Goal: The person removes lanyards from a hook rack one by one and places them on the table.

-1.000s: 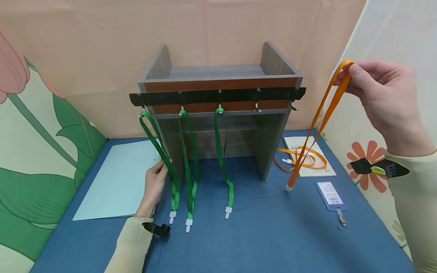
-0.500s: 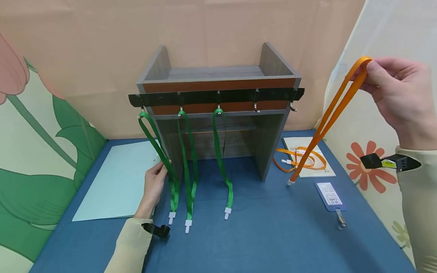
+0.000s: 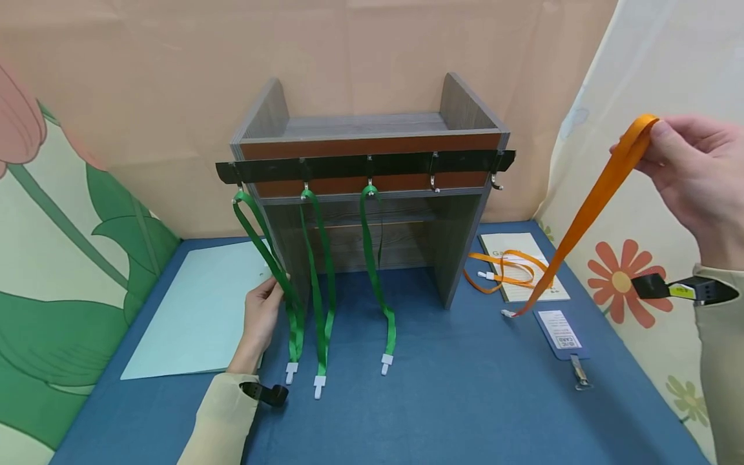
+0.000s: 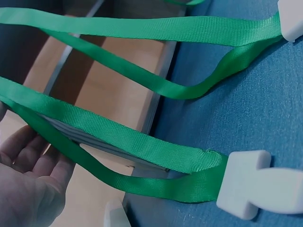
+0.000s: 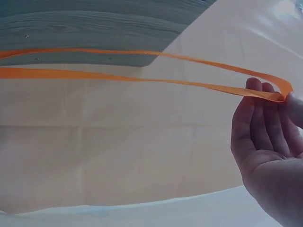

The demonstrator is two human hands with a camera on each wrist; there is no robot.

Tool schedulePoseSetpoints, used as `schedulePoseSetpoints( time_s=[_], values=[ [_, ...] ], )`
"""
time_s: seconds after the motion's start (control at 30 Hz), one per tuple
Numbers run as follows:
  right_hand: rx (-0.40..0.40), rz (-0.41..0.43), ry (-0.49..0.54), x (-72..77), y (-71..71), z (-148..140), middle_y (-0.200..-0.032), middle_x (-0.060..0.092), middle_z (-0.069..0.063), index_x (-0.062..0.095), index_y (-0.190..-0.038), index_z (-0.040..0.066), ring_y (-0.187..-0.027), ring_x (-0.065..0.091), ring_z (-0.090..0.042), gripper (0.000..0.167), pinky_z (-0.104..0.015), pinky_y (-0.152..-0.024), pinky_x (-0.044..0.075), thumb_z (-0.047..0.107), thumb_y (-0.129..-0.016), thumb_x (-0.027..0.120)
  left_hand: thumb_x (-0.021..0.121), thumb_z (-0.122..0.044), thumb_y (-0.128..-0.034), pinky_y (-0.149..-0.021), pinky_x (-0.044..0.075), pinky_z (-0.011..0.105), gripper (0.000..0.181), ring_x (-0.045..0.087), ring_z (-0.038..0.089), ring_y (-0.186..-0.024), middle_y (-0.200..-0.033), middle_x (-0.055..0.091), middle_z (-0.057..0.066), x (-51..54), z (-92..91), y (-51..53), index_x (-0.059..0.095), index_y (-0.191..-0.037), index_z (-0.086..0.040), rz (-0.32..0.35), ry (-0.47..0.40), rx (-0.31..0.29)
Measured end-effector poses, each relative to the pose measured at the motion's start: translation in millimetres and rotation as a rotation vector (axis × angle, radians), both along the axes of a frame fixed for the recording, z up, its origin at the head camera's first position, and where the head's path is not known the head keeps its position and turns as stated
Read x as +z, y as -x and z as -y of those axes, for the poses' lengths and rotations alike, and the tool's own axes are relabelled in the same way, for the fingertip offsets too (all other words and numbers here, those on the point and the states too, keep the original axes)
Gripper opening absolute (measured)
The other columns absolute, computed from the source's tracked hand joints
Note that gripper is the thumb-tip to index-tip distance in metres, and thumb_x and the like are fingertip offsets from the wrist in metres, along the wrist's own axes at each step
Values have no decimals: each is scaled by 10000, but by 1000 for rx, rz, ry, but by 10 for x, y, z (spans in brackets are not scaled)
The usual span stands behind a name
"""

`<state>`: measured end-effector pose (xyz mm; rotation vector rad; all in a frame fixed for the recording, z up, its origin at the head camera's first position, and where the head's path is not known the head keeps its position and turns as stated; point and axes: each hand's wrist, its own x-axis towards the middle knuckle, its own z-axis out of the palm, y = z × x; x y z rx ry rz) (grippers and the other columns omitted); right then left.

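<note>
Three green lanyards hang from hooks on the black rail (image 3: pixel 401 163). My left hand (image 3: pixel 261 313) pinches the strap of the leftmost green lanyard (image 3: pixel 295 323) partway down; in the left wrist view the fingertips are partly hidden behind the strap. The middle green lanyard (image 3: pixel 325 278) and the right one (image 3: pixel 372 258) hang beside it, white clips at the bottom. Raised at the right, my right hand (image 3: pixel 694 171) pinches the top loop of an orange lanyard (image 3: pixel 593 200). That strap slants down to the left, its white clip end close above the blue table.
A grey wooden shelf (image 3: pixel 471 239) carries the rail, with two bare hooks at its right. Another orange lanyard (image 3: pixel 511 281) lies partly on a white booklet (image 3: pixel 546 294). Near it is a blue badge holder (image 3: pixel 560 336). A pale blue sheet (image 3: pixel 192 316) lies at left.
My right hand has moved to the right, rising and then dropping slightly, so the orange lanyard slants more and its end has shifted right. The left hand stays in place.
</note>
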<state>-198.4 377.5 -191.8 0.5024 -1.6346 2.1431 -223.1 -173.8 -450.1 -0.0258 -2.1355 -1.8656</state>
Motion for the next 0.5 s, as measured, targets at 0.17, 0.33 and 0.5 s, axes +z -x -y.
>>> schedulePoseSetpoints(
  time_s=[0.17,0.33,0.5],
  values=[
    [-12,2,-82,-118,-60,-39,-1020,647,-197,561,-1149,-203,-887,606,-278,317,-249,-804,491,-12,-899,606,596,-320,-958,-769,457,323,386,552,170,-867,-891,656,24,-8,10,5,680,-1118,21,-7,6,-1],
    [4,81,-135,-300,-93,-65,-1009,662,-175,578,-1162,-174,-894,620,-252,298,-240,-796,488,-22,-907,599,592,-316,-961,-765,456,287,381,550,169,-878,-884,656,15,-13,10,11,681,-1114,22,-10,11,0],
    [7,159,-194,-496,-92,-36,-979,678,-158,592,-1165,-146,-906,633,-234,293,-233,-792,488,-4,-910,609,596,-315,-959,-764,456,313,379,547,173,-862,-871,653,17,-11,3,3,681,-1099,27,-6,7,7]
  ],
)
